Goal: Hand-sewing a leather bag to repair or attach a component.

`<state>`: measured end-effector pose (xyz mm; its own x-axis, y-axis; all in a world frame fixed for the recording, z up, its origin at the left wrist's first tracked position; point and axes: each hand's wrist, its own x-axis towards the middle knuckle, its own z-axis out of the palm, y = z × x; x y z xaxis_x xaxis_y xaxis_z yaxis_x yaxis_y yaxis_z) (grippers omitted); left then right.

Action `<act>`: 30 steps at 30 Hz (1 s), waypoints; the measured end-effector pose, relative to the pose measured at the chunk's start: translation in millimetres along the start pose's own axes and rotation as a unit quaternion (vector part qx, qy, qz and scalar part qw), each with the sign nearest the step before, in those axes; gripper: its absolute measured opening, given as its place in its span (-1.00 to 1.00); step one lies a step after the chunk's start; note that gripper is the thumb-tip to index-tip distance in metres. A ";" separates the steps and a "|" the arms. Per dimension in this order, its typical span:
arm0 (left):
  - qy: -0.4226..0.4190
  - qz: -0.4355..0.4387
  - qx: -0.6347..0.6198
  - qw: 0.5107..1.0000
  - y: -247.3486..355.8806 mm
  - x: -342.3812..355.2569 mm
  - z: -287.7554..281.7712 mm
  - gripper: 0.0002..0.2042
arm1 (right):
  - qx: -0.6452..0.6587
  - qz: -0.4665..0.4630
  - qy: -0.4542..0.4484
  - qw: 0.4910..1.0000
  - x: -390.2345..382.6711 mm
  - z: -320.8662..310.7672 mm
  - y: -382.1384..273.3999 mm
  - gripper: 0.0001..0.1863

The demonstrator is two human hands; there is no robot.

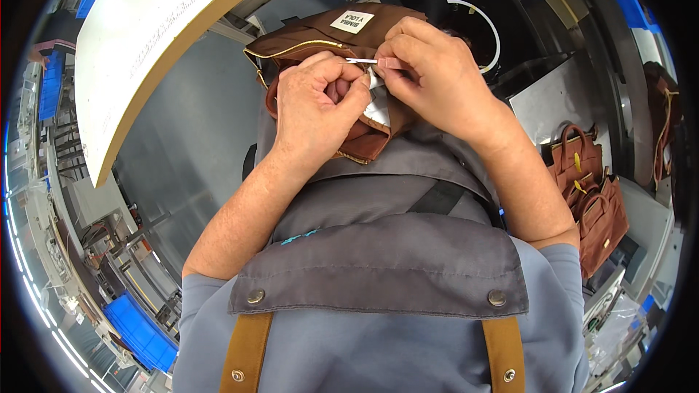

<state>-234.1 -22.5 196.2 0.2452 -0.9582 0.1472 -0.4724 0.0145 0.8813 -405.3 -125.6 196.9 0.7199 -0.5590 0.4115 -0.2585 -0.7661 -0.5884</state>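
Observation:
A brown bag (302,38) with gold zippers and a white label lies across my lap, its opening facing me. My left hand (317,98) is closed on the bag's opening, thumb and forefinger pinched together and the other fingers curled into it. My right hand (429,73) pinches a small slim tool (388,63) with a pinkish flat handle and a narrow silvery tip. The tip points left, close to my left fingertips; its exact kind cannot be made out. Between the hands, a white and silvery piece (377,108) shows inside the opening.
A white curved-looking table (153,36) with a ruler along it stands at the upper left. Finished-looking brown handbags (597,211) sit at the right, and another brown bag (662,124) hangs farther right. A white ring (495,36) is beyond my right hand. A blue crate (142,331) stands lower left.

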 end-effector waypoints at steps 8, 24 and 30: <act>-0.041 -0.012 -0.009 0.999 -7.0 -4.9 -2.9 -0.91 | 0.104 0.025 -0.002 0.994 2.9 -6.6 -0.7 -0.79; -0.013 -0.023 -0.046 0.999 -12.4 -2.5 -0.7 -0.89 | 0.026 -0.012 0.002 1.000 5.5 -0.2 -2.8 -0.92; -0.023 -0.037 -0.067 0.997 -20.2 -4.8 -2.6 -0.89 | -0.020 -0.023 0.004 1.000 5.4 3.9 -4.7 -0.88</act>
<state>-223.6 -17.5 178.9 0.2350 -0.9700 0.0626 -0.3360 -0.0206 0.9416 -397.7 -123.7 199.2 0.7261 -0.5259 0.4430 -0.2512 -0.8026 -0.5410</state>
